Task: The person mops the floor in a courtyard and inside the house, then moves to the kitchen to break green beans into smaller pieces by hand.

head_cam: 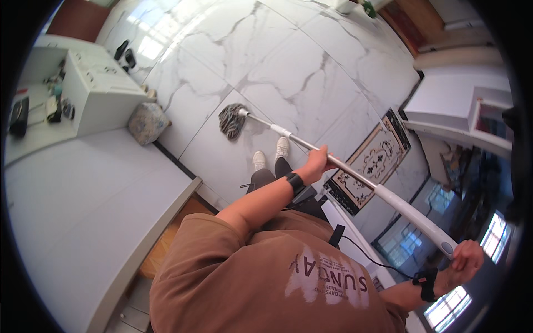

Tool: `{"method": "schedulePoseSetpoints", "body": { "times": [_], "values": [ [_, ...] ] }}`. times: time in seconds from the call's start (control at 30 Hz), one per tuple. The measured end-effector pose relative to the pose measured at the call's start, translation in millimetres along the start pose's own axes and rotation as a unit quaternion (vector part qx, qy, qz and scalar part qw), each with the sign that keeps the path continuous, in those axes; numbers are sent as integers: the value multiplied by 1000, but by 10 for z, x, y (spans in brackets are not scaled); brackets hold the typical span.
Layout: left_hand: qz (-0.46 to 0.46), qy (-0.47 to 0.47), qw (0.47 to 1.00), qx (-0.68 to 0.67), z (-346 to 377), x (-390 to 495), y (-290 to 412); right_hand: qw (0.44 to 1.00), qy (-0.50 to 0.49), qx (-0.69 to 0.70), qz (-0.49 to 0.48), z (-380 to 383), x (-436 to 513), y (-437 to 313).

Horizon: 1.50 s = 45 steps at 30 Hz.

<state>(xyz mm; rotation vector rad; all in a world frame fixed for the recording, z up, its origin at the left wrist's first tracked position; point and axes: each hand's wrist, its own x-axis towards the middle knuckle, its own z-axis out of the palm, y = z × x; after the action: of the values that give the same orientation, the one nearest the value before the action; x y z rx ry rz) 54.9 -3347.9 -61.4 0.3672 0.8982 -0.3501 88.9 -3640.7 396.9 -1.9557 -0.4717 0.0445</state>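
Observation:
A mop with a grey-brown string head (232, 121) rests on the marble-patterned floor, ahead of the white shoes. Its metal pole (354, 173) slants down to the right into a thick white handle. My left hand (318, 163) is closed round the middle of the pole, with a dark band on that wrist. My right hand (468, 259) is closed at the handle's top end, at the far right; a black strap with a cable is on that wrist.
A white cabinet (112, 77) and a patterned stool (148, 123) stand left, beside a white wall (91, 183). Black shoes (125, 55) lie near the cabinet. A bordered decorative floor panel (372, 162) is at right, near a white ledge (441, 93). A green plant (369, 8) shows at top.

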Motion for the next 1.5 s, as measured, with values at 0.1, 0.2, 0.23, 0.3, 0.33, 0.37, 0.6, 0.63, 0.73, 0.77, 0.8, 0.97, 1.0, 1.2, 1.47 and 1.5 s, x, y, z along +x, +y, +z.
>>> {"method": "schedulePoseSetpoints", "body": {
  "times": [0.1, 0.2, 0.23, 0.3, 0.33, 0.37, 0.6, 0.63, 0.73, 0.77, 0.8, 0.97, 1.0, 1.2, 1.47, 1.5],
  "values": [
    [-58, -85, 993, 54, 365, 374, -411, 879, -52, -432, 194, -106, -396, -385],
    [-75, -23, 988, 132, 456, 650, -1083, 630, -220, -630, 398, -58, -926, -156],
    [-82, -20, 978, 189, 416, 560, -1205, 526, -287, -692, 402, 93, -1180, 10],
    [-54, 5, 958, 281, 208, 521, -1394, 527, -393, -604, 451, 263, -1602, 291],
    [-54, 12, 949, 310, 52, 543, -1399, 581, -404, -516, 483, 327, -1910, 463],
    [-56, 17, 939, 339, -118, 575, -1391, 627, -409, -421, 513, 406, -2259, 614],
    [19, 48, 901, 431, -766, 1327, -317, 766, -334, -163, 524, 1804, -2604, 1234],
    [31, 49, 894, 445, -697, 1471, -114, 811, -283, -130, 494, 1887, -2708, 1400],
    [79, 95, 881, 457, -598, 1822, 149, 776, -224, -31, 589, 2136, -1872, 1152],
    [86, 108, 875, 463, -600, 1872, 149, 776, -229, -25, 587, 2061, -1832, 1144],
    [89, 95, 895, 427, -577, 1762, 86, 774, -232, -16, 590, 1923, -1836, 1155],
    [132, 78, 927, 343, -494, 864, -1222, 770, -297, -142, 546, 657, -2151, 819],
    [130, 87, 932, 328, -498, 687, -1540, 737, -302, -163, 583, 467, -2015, 660],
    [-39, 69, 986, 147, -541, -437, -2120, 715, -286, -220, 599, -597, -2213, 293],
    [143, 149, 857, 473, -2251, 774, -607, 843, -344, -218, 351, 1089, -1787, 1294],
    [153, 167, 837, 498, -2455, 875, -373, 861, -347, -230, 292, 1301, -1733, 1351]
  ]
}}
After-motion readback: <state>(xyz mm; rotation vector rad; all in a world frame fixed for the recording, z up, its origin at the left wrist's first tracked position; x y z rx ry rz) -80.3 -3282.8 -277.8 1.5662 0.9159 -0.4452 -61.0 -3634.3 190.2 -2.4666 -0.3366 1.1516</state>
